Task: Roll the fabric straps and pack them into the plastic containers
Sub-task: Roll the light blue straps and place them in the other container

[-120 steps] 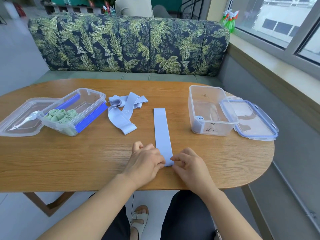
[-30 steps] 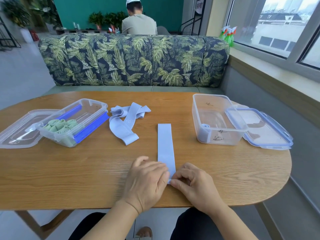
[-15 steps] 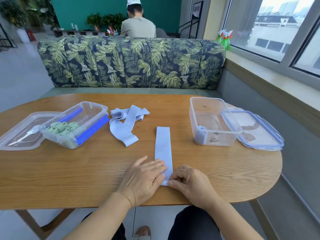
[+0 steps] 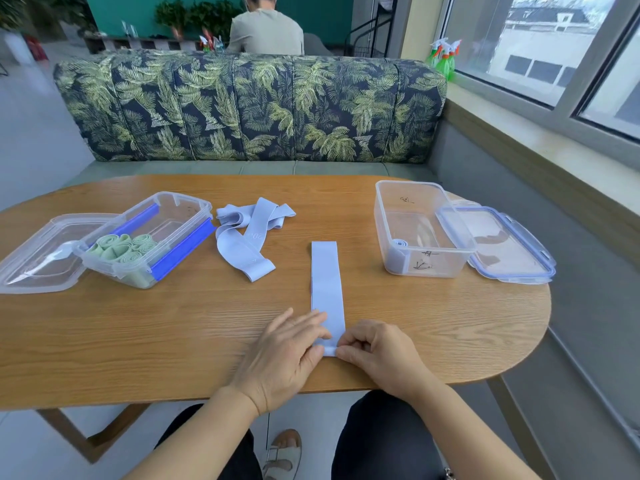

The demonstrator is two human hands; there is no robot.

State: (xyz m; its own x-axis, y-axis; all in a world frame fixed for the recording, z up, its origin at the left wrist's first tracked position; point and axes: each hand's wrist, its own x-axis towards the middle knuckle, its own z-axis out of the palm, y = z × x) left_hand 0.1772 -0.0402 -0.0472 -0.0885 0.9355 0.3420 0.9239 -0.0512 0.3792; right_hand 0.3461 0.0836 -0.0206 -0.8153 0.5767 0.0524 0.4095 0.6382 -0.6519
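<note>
A light blue fabric strap [image 4: 326,278] lies flat on the wooden table [image 4: 173,327], running away from me. Its near end is turned up into a small roll. My left hand [image 4: 289,355] lies with straight fingers on the strap's left edge. My right hand [image 4: 377,355] pinches the rolled end from the right. A pile of loose blue straps [image 4: 247,233] lies further back. The clear container on the right [image 4: 420,230] holds one rolled blue strap [image 4: 398,254]. The left container [image 4: 149,237] holds several rolled green straps [image 4: 121,247].
A clear lid [image 4: 38,252] lies left of the left container, and a blue-rimmed lid [image 4: 502,244] right of the right one. A leaf-patterned bench back [image 4: 249,105] stands behind the table. A person sits beyond it. Spray bottles [image 4: 443,57] stand on the window sill.
The strap's near end has been turned up into a small roll between my hands. My left fingers have straightened over the strap. The camera view has shifted slightly.
</note>
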